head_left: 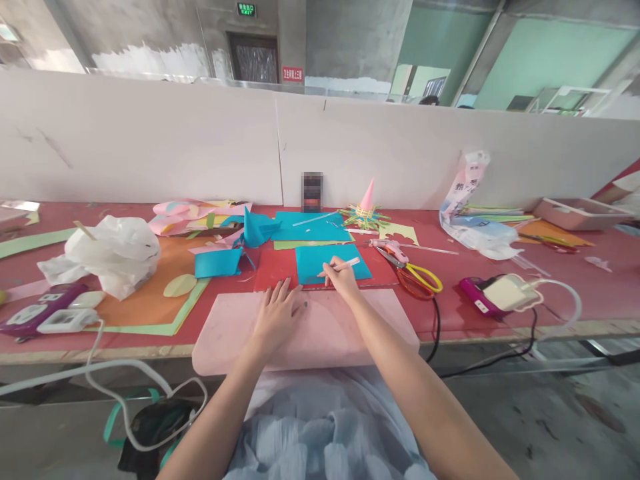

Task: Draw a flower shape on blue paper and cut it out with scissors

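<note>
My right hand (341, 277) is closed around a white pen (351, 262), its tip down at a blue sheet of paper (310, 260). That sheet lies on a red board (275, 263) in front of me. My left hand (278, 312) rests flat and open, its fingers reaching to the board's near edge and its palm over a pink pad (225, 333). Right of the board are a pink glue gun (393, 249) and scissors (423, 279) with yellow and orange-red handles. Folded blue paper pieces (217, 263) lie to the left.
Behind the board stand a pink paper cone (368, 195) with green fringe and another blue sheet (313, 229). Crumpled white plastic (117, 250) sits left, a plastic bag (480, 233) right. Purple power strips (483, 297) with cables lie at both sides. A white partition (175, 140) closes the back.
</note>
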A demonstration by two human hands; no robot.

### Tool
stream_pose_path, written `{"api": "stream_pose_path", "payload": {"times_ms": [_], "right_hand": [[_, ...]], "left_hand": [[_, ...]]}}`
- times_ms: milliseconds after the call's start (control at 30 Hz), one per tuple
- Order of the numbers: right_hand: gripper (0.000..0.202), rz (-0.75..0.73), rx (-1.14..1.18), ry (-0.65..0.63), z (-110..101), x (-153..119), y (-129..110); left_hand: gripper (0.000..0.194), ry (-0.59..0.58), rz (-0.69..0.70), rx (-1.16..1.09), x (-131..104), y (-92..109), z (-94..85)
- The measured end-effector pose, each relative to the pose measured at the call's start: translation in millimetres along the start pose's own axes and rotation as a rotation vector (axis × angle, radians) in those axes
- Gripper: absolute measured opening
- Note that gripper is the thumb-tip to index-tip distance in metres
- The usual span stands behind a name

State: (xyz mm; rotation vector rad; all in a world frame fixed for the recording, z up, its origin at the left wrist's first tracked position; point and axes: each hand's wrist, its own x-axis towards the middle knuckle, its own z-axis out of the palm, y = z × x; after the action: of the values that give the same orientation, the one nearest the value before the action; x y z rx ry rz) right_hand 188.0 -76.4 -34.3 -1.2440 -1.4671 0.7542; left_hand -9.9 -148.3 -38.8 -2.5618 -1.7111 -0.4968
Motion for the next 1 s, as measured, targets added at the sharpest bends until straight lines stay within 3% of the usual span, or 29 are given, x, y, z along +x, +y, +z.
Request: {"api": "stream_pose_path", "payload": {"times_ms": [133, 300, 533, 733, 1000], "right_hand": [[0.029, -0.021, 0.007, -0.052, 0.6, -0.7, -1.4], [0.027, 0.007, -0.022, 0.038, 0.4, -2.0, -4.1], [0.027, -0.046, 0.028, -0.045, 1.5, -0.6, 2.1], [0.025, 0.015, -0.029, 0.099, 1.2, -1.0, -1.6], [0.027, -0.022, 0.014, 0.001, 0.3, -0.8, 0.0]], "left_hand": [[0.048, 0.002, 0.002, -0.005, 0.2, 0.1, 0.3], [0.049, -0.008, -0.006, -0.011, -0.2, 1.0, -2.0], [0.048, -0.005, -0.005, -0.013, -0.4, 1.1, -2.4], [0.048, -0.006, -0.004, -0.013, -0.6, 1.9, -3.3], [0.048, -0.014, -0.017, -0.021, -0.3, 2.8, -4.9]]}}
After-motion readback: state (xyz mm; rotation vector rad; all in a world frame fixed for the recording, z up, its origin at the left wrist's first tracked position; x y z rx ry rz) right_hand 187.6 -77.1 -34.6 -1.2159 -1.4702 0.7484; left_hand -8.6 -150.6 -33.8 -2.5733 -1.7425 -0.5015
